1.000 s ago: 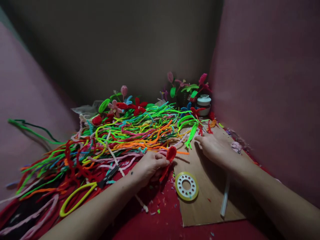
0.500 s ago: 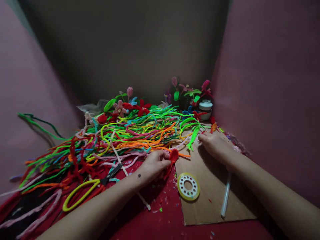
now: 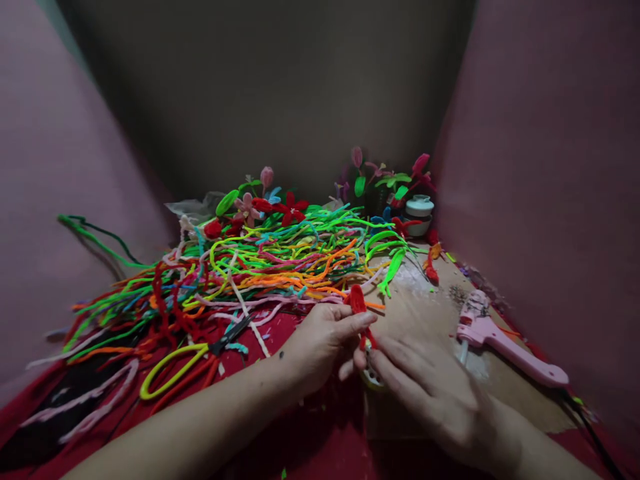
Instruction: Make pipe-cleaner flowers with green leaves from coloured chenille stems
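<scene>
My left hand (image 3: 325,340) pinches a red pipe-cleaner loop (image 3: 357,300), shaped like a petal, between thumb and fingers. From just below, my right hand (image 3: 430,387) meets it, its fingertips closed on the lower red ends of the same piece. Both hands hang over the left edge of a brown board (image 3: 420,320). Beneath the fingers, a roll of clear tape (image 3: 373,381) is mostly hidden. A pink glue gun (image 3: 515,347) lies on the board to the right, its clear glue stick (image 3: 464,353) partly behind my right hand.
A large heap of coloured pipe cleaners (image 3: 280,260) spreads to the left. Yellow-handled scissors (image 3: 175,373) lie before it. Pipe-cleaner flowers (image 3: 293,210) and a white-lidded jar (image 3: 419,210) stand at the back. A green piece (image 3: 395,267) and a red-orange piece (image 3: 432,267) rest on the board.
My right hand has come back from the board's far side to meet my left at the red loop. The glue gun now shows, and the tape roll is largely covered. The view has shifted slightly.
</scene>
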Demonstrator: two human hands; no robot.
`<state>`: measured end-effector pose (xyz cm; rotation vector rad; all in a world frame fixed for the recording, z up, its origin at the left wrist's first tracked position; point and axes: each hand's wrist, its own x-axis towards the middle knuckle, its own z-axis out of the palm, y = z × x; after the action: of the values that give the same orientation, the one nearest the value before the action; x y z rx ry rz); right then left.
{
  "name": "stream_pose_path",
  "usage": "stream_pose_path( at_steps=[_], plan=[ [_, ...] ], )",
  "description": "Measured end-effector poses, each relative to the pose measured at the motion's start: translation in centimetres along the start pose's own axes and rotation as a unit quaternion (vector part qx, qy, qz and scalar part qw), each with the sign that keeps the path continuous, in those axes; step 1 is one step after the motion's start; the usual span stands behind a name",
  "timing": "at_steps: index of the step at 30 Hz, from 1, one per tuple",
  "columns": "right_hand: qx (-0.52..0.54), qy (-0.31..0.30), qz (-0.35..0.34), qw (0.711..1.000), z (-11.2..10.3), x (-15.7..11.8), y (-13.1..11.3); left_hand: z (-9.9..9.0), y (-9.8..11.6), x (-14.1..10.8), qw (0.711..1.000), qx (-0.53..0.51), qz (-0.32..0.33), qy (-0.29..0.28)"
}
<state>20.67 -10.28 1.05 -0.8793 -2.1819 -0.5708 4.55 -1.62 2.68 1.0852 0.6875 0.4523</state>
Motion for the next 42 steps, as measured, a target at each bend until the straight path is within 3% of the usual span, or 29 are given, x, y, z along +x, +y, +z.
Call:
stream_pose_path(
  at_steps=[3, 7, 10, 13, 18, 22, 25, 28, 31, 35, 39, 42],
  plan=[
    [0.036, 0.005, 0.005, 0.999, 0.1, 1.1, -0.4, -0.1, -0.2, 0.0, 0.999, 0.003, 0.008, 0.031],
    [0.118, 0.039, 0.218, 0.968, 0.2, 2.1, 0.9, 0.0, 0.4, -0.4, 0.997, 0.069, 0.012, 0.035],
    [0.161, -0.004, 0.334, 0.929, 0.6, 2.9, 2.0, 0.5, 0.8, -0.7, 0.992, 0.121, -0.008, 0.024],
    [0.226, -0.042, 0.346, 0.909, 1.3, 3.6, 2.3, 0.5, 0.6, -0.7, 0.99, 0.137, -0.024, 0.009],
    [0.277, -0.013, 0.404, 0.872, 2.3, 3.5, 1.8, -0.5, -0.5, -0.2, 0.997, 0.06, -0.038, -0.017],
    [0.278, -0.041, 0.408, 0.869, 2.0, 2.9, 1.7, -0.4, -0.7, -0.1, 0.997, 0.071, -0.038, -0.019],
    [0.214, -0.078, 0.391, 0.892, 0.2, 1.1, 2.4, 0.0, -0.4, -0.4, 0.994, 0.096, -0.043, -0.004],
    [-0.024, -0.085, 0.342, 0.935, -2.5, -2.3, 3.7, 0.1, -0.2, -0.4, 0.996, 0.086, -0.033, 0.013],
    [-0.221, -0.185, 0.37, 0.883, -4.3, -6.3, 4.8, -0.1, -0.4, 0.0, 0.998, 0.058, -0.022, 0.027],
    [-0.285, -0.273, 0.391, 0.831, -4.2, -9.1, 5.2, -0.4, -0.8, 0.4, 0.999, 0.038, -0.019, 0.029],
    [-0.292, -0.262, 0.395, 0.831, -3.2, -9.3, 5.3, -0.6, -1.0, 0.2, 0.999, 0.038, -0.01, 0.027],
    [-0.282, -0.196, 0.402, 0.849, -3.4, -9.1, 5.2, -0.8, -1.1, 0.2, 0.999, 0.034, 0.008, 0.032]
  ],
)
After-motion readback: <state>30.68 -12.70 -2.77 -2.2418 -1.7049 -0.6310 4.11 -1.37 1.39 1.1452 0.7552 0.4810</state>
